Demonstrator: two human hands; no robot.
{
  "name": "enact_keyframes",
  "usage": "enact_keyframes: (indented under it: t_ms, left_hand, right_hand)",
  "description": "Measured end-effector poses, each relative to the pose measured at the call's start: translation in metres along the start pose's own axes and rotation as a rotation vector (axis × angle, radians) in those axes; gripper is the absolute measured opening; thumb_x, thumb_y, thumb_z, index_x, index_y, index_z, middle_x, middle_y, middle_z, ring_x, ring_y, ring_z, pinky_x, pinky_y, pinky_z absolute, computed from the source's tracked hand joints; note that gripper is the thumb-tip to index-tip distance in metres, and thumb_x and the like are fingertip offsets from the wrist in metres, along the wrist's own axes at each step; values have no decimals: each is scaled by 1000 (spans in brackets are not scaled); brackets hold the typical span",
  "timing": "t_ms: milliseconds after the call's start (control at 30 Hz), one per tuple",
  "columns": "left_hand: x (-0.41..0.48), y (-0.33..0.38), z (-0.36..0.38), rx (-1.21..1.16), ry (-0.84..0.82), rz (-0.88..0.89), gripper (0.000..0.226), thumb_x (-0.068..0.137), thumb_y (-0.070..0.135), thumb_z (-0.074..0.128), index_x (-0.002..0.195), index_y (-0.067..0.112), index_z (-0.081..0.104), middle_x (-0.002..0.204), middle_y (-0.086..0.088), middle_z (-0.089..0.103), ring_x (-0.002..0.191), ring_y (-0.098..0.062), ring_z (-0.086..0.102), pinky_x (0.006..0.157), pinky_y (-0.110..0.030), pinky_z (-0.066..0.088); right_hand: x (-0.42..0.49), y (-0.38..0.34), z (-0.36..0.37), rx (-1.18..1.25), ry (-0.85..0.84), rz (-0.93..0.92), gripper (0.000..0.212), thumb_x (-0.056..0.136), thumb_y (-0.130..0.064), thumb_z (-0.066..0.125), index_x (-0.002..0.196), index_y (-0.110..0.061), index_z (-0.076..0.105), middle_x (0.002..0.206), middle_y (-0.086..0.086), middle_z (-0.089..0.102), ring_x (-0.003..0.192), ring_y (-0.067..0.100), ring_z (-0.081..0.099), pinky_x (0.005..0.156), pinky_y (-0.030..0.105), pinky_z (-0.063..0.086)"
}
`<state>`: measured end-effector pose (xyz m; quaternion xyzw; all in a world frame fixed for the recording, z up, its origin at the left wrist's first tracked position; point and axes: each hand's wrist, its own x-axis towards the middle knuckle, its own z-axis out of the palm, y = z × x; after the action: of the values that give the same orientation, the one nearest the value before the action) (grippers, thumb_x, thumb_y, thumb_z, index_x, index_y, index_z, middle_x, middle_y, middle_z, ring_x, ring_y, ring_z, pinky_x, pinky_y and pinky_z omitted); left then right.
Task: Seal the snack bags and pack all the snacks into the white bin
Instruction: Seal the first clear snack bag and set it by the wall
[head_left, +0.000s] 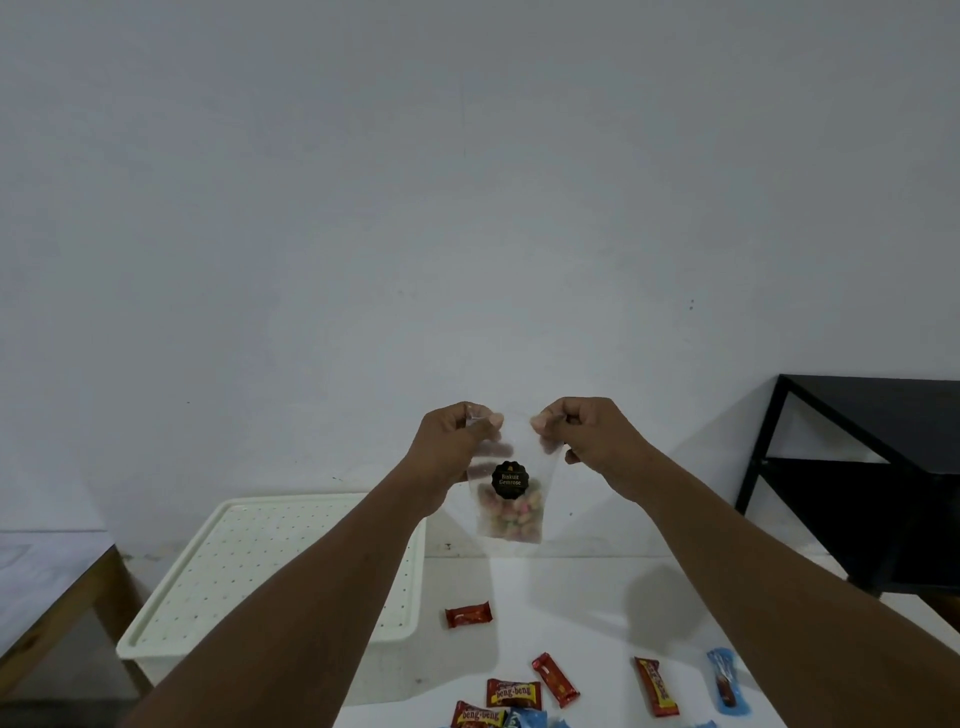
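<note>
Left hand (460, 441) and right hand (582, 436) pinch the bag (511, 499) top, sealing underway; bars (555, 679) unpacked on bench (597, 613); bin (270, 577) lidded.

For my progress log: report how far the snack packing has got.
Nothing looks packed yet: the white bin seems covered by its dotted lid. In hand: the left hand and right hand pinch the top corners of the clear biscuit bag, held up, apparently sealing it. Left: the wrapped snacks on the table all await binning.
</note>
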<state>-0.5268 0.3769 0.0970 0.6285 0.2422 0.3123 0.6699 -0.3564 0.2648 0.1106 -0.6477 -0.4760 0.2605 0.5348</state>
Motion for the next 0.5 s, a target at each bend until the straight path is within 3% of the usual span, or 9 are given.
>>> enact_keyframes:
  t_ms: [100,333,500]
  left_hand:
    - [-1,0,-1,41,-40,-36,17,89,25,73,95,11,69,87,-7,68,92,-30,75,82,-42,58]
    - [2,-1,3,87,10,24,11,91,23,71,88,14,65,87,-8,67,81,-19,75,76,-33,56]
    - [0,-3,4,101,-29,-18,19,87,27,75,91,10,69,86,-9,70,90,-26,76,85,-42,58]
  right_hand:
    - [-3,2,-1,-47,15,-29,19,91,-22,69,91,-3,71,71,4,68,67,9,58,60,22,42]
    - [-6,8,-5,101,-19,82,21,87,-32,73,94,-12,73,81,2,75,78,10,67,71,28,45]
    - [-6,8,-7,39,47,47,14,87,-24,74,82,-12,70,76,1,75,73,7,65,66,25,44]
